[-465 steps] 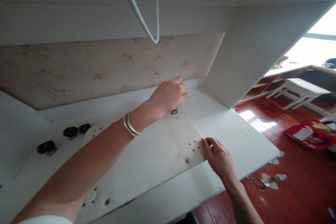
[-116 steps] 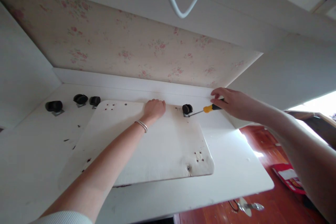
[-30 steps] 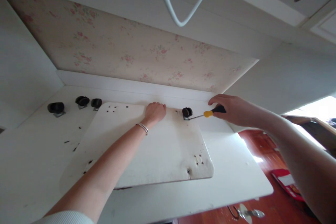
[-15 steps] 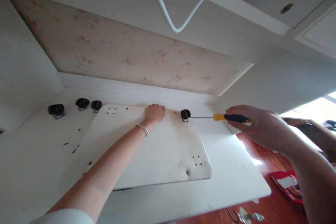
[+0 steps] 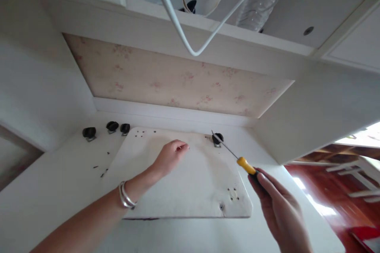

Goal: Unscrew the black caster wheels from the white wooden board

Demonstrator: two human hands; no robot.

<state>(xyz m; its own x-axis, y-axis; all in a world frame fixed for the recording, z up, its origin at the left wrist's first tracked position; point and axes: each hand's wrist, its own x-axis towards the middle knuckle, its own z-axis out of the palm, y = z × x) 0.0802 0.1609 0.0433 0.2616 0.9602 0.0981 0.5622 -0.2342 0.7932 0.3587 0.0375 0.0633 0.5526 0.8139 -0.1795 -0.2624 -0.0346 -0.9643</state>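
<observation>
A white board with rounded corners and screw holes lies flat on the white desktop. One black caster wheel sits at the board's far right corner. My right hand grips a screwdriver with a yellow and dark handle; its shaft points up and left, and its tip appears in front of or beside that caster. Over the board's middle is my left hand, fingers curled into a pinch; whatever they hold, if anything, is hidden. Three more casters, including a black caster, stand left of the board.
Small dark screws lie scattered on the desktop left of the board. A white cable hangs down from above. On the shelf overhead is a clear plastic bottle. Reddish wooden floor shows at the right.
My left hand has come off the board's far edge toward me. My right hand has drawn back and down, tilting the screwdriver from level to slanted. The view has tipped upward.
</observation>
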